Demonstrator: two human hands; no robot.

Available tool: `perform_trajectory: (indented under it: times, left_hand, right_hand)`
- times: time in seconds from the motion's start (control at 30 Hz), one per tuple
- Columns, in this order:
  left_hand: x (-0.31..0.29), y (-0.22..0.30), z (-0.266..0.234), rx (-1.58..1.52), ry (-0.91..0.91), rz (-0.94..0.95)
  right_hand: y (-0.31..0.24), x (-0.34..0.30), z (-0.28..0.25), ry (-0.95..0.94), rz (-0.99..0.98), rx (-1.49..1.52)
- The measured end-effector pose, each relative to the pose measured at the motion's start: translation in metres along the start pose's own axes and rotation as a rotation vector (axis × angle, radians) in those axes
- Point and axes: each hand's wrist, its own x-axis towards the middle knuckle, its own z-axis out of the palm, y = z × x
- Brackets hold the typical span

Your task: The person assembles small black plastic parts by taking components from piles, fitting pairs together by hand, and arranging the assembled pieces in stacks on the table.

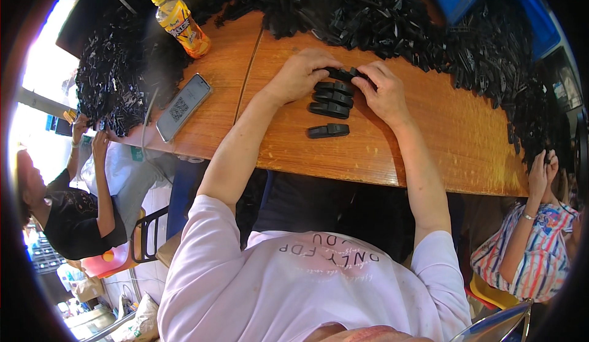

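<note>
Head view — left hand (pixel 302 73) and right hand (pixel 383 91) — half-curled, pinching a black piece (pixel 342 73).

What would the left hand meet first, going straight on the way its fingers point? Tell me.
The left hand would first meet the black piece it touches; just beyond, likely the right hand, though exact depth is unclear.

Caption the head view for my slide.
Left hand and right hand at a row of small black pieces on a wooden table, black heaps beyond.
</note>
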Motion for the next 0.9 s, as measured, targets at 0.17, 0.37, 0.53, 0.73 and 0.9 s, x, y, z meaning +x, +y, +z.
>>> perform_trajectory:
  times: [0.17,0.37,0.53,0.73,0.9]
  left_hand:
    - [0.002,0.013,-0.002,-0.119,0.007,-0.106]
    - [0.003,0.011,-0.001,-0.293,-0.002,-0.287]
    - [0.006,0.012,-0.002,-0.343,0.006,-0.301]
    - [0.006,0.012,-0.001,-0.351,-0.016,-0.279]
    - [0.01,0.018,-0.012,-0.385,-0.17,-0.33]
  right_hand:
    - [0.0,-0.001,-0.002,-0.011,-0.001,0.035]
    - [-0.002,0.004,-0.001,-0.045,0.013,0.088]
    - [-0.002,0.008,0.0,-0.045,-0.032,0.109]
    - [0.003,0.018,0.013,-0.076,-0.106,0.086]
    - [0.008,0.01,0.001,-0.175,0.049,0.226]
